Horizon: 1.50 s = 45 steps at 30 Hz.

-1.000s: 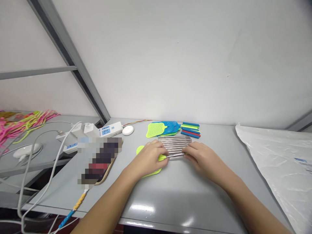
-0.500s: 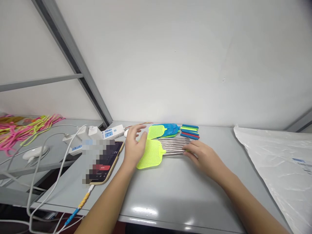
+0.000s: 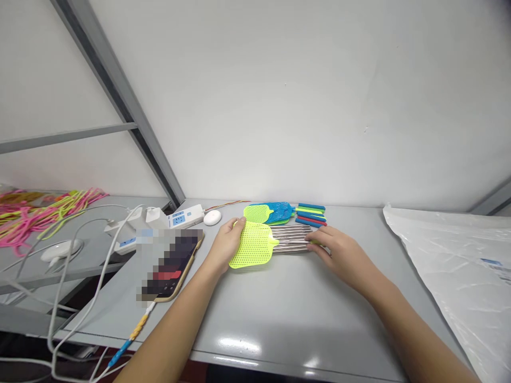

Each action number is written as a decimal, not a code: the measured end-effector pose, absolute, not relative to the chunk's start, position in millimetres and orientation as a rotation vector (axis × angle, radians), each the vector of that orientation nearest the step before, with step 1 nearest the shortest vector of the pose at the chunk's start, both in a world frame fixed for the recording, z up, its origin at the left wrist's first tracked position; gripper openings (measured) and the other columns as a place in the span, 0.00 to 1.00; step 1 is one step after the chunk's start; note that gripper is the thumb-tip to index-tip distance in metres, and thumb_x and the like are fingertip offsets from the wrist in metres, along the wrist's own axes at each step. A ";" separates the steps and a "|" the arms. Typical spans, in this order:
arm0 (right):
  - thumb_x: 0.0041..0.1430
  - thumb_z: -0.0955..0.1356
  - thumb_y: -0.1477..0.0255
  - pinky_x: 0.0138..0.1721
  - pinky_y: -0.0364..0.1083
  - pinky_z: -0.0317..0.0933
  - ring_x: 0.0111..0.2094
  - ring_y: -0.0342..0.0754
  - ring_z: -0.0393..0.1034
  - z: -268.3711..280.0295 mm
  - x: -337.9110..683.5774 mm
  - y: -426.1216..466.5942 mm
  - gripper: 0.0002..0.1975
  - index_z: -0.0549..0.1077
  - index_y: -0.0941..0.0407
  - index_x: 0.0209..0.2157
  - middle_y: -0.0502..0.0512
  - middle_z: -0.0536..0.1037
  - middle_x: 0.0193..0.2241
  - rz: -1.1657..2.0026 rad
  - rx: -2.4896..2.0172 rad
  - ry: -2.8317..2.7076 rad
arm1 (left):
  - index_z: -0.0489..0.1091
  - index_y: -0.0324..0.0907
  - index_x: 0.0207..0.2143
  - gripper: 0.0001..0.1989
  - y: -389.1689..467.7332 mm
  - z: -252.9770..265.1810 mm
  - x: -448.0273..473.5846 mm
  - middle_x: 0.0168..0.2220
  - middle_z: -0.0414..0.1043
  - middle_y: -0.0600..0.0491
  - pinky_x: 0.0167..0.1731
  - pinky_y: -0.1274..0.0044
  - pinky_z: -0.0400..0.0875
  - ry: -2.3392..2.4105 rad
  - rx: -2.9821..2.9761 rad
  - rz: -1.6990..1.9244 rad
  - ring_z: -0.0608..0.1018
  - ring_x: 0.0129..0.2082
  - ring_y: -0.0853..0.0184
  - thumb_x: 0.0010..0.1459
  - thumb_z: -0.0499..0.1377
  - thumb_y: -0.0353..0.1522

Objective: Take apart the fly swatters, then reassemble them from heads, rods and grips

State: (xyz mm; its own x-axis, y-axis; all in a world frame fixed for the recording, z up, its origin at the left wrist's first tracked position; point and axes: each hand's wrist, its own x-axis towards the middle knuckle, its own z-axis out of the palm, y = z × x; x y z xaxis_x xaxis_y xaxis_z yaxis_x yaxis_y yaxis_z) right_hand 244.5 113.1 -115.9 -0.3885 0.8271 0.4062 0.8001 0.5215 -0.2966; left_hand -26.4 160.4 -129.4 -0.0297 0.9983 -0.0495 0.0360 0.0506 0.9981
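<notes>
A yellow-green fly swatter (image 3: 252, 246) with a perforated square head lies across the middle of the desk. My left hand (image 3: 224, 247) grips the left edge of its head, thumb on top. At the other end my right hand (image 3: 339, 251) is closed, fingertips pinching the end of the swatter's thin metal rod. Several silvery metal rods (image 3: 292, 233) lie side by side beneath and behind it. Further back are stacked blue and yellow-green swatter heads (image 3: 281, 211) and several blue, yellow-green and red handle grips (image 3: 311, 214).
Left of my left hand lies a phone (image 3: 179, 266), partly pixelated, with a cable attached. A power strip (image 3: 186, 217) and a round white device (image 3: 212, 217) stand behind. White plastic sheeting (image 3: 451, 255) covers the right side. Pink and yellow cords (image 3: 59, 213) lie far left.
My left hand, loosely open before, has closed on the edge of the swatter head. The swatter and my right hand have shifted slightly right.
</notes>
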 end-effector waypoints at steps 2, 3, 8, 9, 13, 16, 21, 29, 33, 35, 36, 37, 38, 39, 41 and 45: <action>0.64 0.61 0.71 0.35 0.47 0.63 0.36 0.49 0.69 -117.1 244.8 113.8 0.09 0.71 0.52 0.40 0.54 0.75 0.34 0.074 -1.320 -2.261 | 0.68 0.42 0.33 0.19 160.1 -130.3 -25.0 0.28 0.73 0.54 0.22 0.78 0.64 1.260 1.166 1.156 0.74 0.24 0.67 0.52 0.57 0.49; 0.64 0.61 0.71 0.35 0.47 0.63 0.36 0.48 0.69 -117.6 244.9 114.2 0.09 0.71 0.52 0.40 0.54 0.75 0.35 0.078 -1.315 -2.261 | 0.68 0.43 0.33 0.19 159.8 -130.5 -24.0 0.28 0.74 0.54 0.23 0.78 0.64 1.251 1.154 1.152 0.74 0.24 0.67 0.52 0.57 0.49; 0.64 0.61 0.72 0.35 0.47 0.62 0.36 0.48 0.69 -119.1 244.6 114.8 0.08 0.71 0.52 0.39 0.53 0.75 0.36 0.082 -1.300 -2.246 | 0.67 0.43 0.33 0.19 157.7 -131.8 -19.4 0.28 0.73 0.55 0.23 0.78 0.65 1.236 1.137 1.154 0.75 0.24 0.67 0.52 0.57 0.50; 0.64 0.61 0.72 0.35 0.47 0.62 0.36 0.48 0.68 -119.3 244.3 114.8 0.08 0.71 0.52 0.39 0.53 0.75 0.36 0.079 -1.298 -2.246 | 0.67 0.43 0.33 0.19 157.4 -132.3 -19.0 0.27 0.73 0.55 0.23 0.78 0.65 1.235 1.139 1.153 0.75 0.24 0.67 0.52 0.57 0.50; 0.64 0.61 0.72 0.35 0.46 0.61 0.37 0.47 0.68 -121.6 242.2 114.5 0.07 0.70 0.53 0.39 0.52 0.74 0.35 0.063 -1.299 -2.259 | 0.66 0.43 0.33 0.18 157.0 -135.2 -18.9 0.26 0.72 0.56 0.23 0.78 0.65 1.221 1.147 1.157 0.75 0.24 0.67 0.53 0.57 0.49; 0.64 0.60 0.72 0.33 0.45 0.60 0.35 0.47 0.68 -123.8 240.4 114.4 0.08 0.70 0.53 0.39 0.53 0.74 0.34 0.056 -1.307 -2.275 | 0.66 0.43 0.34 0.18 157.6 -138.4 -18.4 0.27 0.72 0.55 0.23 0.78 0.66 1.198 1.144 1.149 0.75 0.24 0.68 0.54 0.56 0.49; 0.64 0.60 0.72 0.32 0.45 0.58 0.35 0.47 0.68 -124.4 238.1 113.4 0.08 0.70 0.53 0.38 0.53 0.74 0.34 0.007 -1.312 -2.270 | 0.65 0.43 0.34 0.18 158.5 -142.4 -16.9 0.27 0.72 0.55 0.23 0.78 0.66 1.188 1.146 1.159 0.74 0.23 0.68 0.54 0.56 0.49; 0.63 0.61 0.73 0.29 0.43 0.55 0.33 0.45 0.68 -124.6 238.4 113.2 0.07 0.70 0.54 0.36 0.51 0.75 0.33 -0.090 -1.337 -2.279 | 0.65 0.43 0.33 0.19 158.7 -141.9 -14.6 0.29 0.74 0.53 0.24 0.77 0.67 1.219 1.189 1.144 0.76 0.25 0.66 0.55 0.55 0.50; 0.63 0.62 0.73 0.30 0.43 0.56 0.34 0.45 0.68 -125.5 238.3 113.4 0.06 0.70 0.54 0.36 0.51 0.75 0.33 -0.094 -1.312 -2.248 | 0.66 0.42 0.34 0.19 160.4 -140.5 -15.5 0.30 0.74 0.52 0.24 0.77 0.68 1.191 1.131 1.131 0.76 0.25 0.66 0.54 0.56 0.49; 0.63 0.61 0.72 0.30 0.43 0.56 0.34 0.45 0.68 -125.0 237.6 112.6 0.06 0.70 0.54 0.36 0.51 0.75 0.33 -0.096 -1.306 -2.249 | 0.67 0.42 0.34 0.19 161.4 -140.1 -16.6 0.31 0.74 0.51 0.24 0.77 0.68 1.170 1.110 1.129 0.76 0.25 0.66 0.54 0.57 0.49; 0.63 0.61 0.72 0.30 0.43 0.56 0.34 0.45 0.68 -124.5 237.3 112.1 0.06 0.70 0.54 0.36 0.51 0.75 0.33 -0.095 -1.306 -2.254 | 0.67 0.42 0.35 0.19 161.8 -140.1 -17.0 0.31 0.74 0.51 0.24 0.77 0.68 1.159 1.099 1.127 0.76 0.25 0.66 0.53 0.57 0.49; 0.64 0.61 0.72 0.30 0.43 0.56 0.34 0.45 0.68 -123.8 237.3 111.6 0.07 0.70 0.54 0.37 0.51 0.75 0.34 -0.094 -1.307 -2.259 | 0.67 0.42 0.35 0.19 162.0 -139.9 -17.3 0.31 0.74 0.51 0.24 0.77 0.68 1.148 1.084 1.125 0.76 0.25 0.65 0.53 0.58 0.48; 0.64 0.61 0.72 0.30 0.43 0.56 0.34 0.45 0.68 -122.9 237.7 111.3 0.07 0.70 0.54 0.37 0.51 0.75 0.34 -0.091 -1.307 -2.265 | 0.68 0.41 0.35 0.19 162.0 -139.7 -17.4 0.31 0.74 0.51 0.24 0.77 0.68 1.136 1.067 1.124 0.76 0.25 0.65 0.53 0.58 0.48; 0.64 0.61 0.72 0.30 0.43 0.57 0.34 0.45 0.68 -122.0 238.6 111.1 0.07 0.70 0.53 0.37 0.51 0.75 0.34 -0.086 -1.305 -2.273 | 0.68 0.41 0.36 0.18 161.9 -139.1 -17.2 0.32 0.75 0.50 0.24 0.77 0.69 1.124 1.046 1.125 0.77 0.26 0.65 0.53 0.59 0.47; 0.64 0.61 0.71 0.31 0.44 0.57 0.34 0.46 0.68 -120.0 242.2 111.8 0.07 0.70 0.53 0.38 0.51 0.75 0.34 -0.071 -1.300 -2.290 | 0.69 0.41 0.36 0.17 161.0 -137.2 -16.3 0.32 0.75 0.50 0.25 0.76 0.70 1.097 1.003 1.122 0.77 0.26 0.65 0.52 0.60 0.45; 0.63 0.63 0.65 0.31 0.45 0.58 0.33 0.47 0.69 -117.8 254.8 117.1 0.08 0.71 0.52 0.38 0.51 0.76 0.34 -0.050 -1.414 -2.261 | 0.70 0.39 0.38 0.15 159.9 -132.1 -16.1 0.33 0.76 0.48 0.28 0.75 0.72 1.032 0.938 1.118 0.78 0.28 0.64 0.53 0.61 0.41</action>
State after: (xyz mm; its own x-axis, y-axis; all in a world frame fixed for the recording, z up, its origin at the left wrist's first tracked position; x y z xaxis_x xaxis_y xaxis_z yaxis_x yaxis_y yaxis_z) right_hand 254.8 117.1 -117.8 -0.3585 0.8404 0.4064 0.8576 0.4684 -0.2122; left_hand -16.1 159.9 -132.1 0.1196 0.9790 -0.1650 -0.2427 0.1900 0.9513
